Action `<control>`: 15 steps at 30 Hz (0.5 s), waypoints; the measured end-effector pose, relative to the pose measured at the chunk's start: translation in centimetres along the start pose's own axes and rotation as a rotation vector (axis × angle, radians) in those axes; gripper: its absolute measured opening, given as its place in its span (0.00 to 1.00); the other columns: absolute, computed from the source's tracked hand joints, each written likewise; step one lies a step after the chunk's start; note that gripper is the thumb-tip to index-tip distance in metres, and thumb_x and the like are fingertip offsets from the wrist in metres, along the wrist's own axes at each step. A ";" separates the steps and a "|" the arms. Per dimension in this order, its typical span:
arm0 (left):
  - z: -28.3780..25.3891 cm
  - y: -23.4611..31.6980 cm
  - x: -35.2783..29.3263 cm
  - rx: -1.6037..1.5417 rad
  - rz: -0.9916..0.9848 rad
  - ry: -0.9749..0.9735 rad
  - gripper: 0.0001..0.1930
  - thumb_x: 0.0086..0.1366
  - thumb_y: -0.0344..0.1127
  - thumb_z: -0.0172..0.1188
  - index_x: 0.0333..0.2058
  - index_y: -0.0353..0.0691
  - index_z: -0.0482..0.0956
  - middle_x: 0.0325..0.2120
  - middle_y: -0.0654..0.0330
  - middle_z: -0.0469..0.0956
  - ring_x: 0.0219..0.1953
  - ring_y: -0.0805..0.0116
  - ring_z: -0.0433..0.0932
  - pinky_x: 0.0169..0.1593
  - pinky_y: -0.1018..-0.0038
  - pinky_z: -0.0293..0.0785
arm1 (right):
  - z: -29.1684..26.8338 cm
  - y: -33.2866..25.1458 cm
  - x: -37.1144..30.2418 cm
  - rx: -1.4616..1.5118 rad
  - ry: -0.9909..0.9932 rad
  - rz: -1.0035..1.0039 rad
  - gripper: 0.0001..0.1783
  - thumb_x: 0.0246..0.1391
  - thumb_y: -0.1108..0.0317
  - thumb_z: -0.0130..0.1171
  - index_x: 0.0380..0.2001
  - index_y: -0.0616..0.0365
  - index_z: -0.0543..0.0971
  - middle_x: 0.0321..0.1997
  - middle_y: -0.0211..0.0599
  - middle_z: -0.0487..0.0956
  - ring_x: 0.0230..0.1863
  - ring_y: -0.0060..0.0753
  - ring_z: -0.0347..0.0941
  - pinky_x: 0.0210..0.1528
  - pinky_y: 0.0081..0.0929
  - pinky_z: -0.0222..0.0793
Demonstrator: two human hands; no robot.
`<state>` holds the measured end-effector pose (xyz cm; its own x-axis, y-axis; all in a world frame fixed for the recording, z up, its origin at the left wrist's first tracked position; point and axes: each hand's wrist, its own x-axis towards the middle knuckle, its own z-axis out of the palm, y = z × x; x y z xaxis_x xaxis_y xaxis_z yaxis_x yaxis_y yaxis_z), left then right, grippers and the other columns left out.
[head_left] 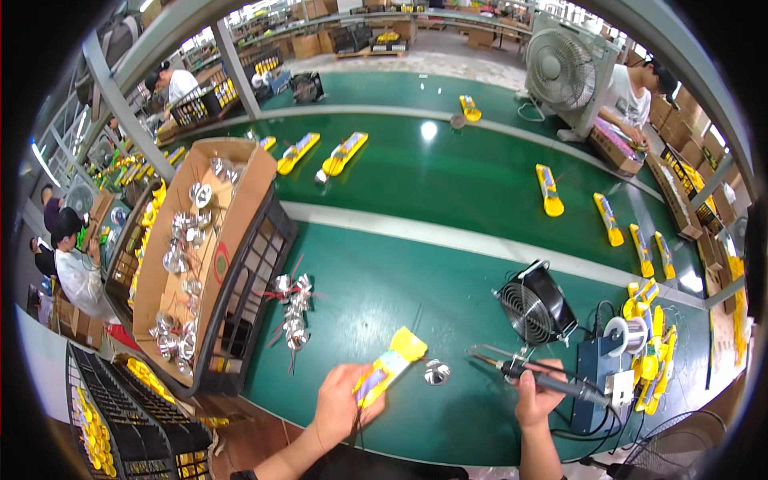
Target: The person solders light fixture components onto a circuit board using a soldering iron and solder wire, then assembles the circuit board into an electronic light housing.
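Observation:
My left hand (342, 404) is closed around the lower part of a yellow flashlight housing (405, 346), tilted up to the right above the green bench. A small shiny reflector cup (437, 372) lies on the bench just right of the housing's wide end. In my right hand (536, 398) is a soldering iron (572, 389), gripped by its dark handle. Its thin tip points left toward the reflector cup and stays apart from it. A bent metal tube beside the tip seems to be the wire guide. Several reflectors with red wires (296, 312) lie piled left of my hands.
A cardboard box of reflectors (168, 232) sits in a black crate at left. A small black fan (534, 304), a blue soldering station (590, 376), a solder spool (626, 336) and heaped yellow housings (656, 352) stand at right. Beyond runs a green conveyor (448, 180) carrying housings; people work farther off.

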<state>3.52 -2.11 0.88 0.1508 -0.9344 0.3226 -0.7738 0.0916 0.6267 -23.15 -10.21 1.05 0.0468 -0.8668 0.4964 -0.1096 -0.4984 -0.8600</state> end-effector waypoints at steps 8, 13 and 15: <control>4.4 0.3 26.8 0.021 0.129 0.140 0.18 0.38 0.35 0.61 0.30 0.34 0.71 0.28 0.50 0.70 0.33 0.53 0.70 0.37 0.65 0.68 | 0.2 -1.0 1.3 -0.235 -0.008 0.036 0.05 0.37 0.71 0.58 0.20 0.62 0.76 0.19 0.32 0.73 0.14 0.18 0.63 0.17 0.16 0.59; 12.8 -6.0 38.4 0.045 0.087 0.289 0.18 0.39 0.35 0.62 0.28 0.34 0.68 0.27 0.49 0.68 0.33 0.51 0.68 0.36 0.62 0.66 | 0.5 -0.6 1.5 -0.337 -0.207 0.191 0.05 0.36 0.68 0.58 0.19 0.56 0.77 0.17 0.33 0.74 0.16 0.30 0.70 0.19 0.23 0.65; 15.2 -6.1 38.6 0.062 0.060 0.294 0.18 0.38 0.35 0.63 0.29 0.34 0.68 0.27 0.49 0.68 0.33 0.51 0.68 0.36 0.62 0.66 | 0.3 1.3 0.1 -0.639 -0.356 0.102 0.09 0.42 0.67 0.55 0.26 0.61 0.75 0.26 0.44 0.74 0.27 0.42 0.70 0.29 0.36 0.65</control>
<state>4.78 -43.96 -1.27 0.2685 -0.7876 0.5547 -0.8212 0.1138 0.5591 -23.01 -10.95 -0.01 0.3133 -0.9146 0.2555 -0.6822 -0.4039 -0.6095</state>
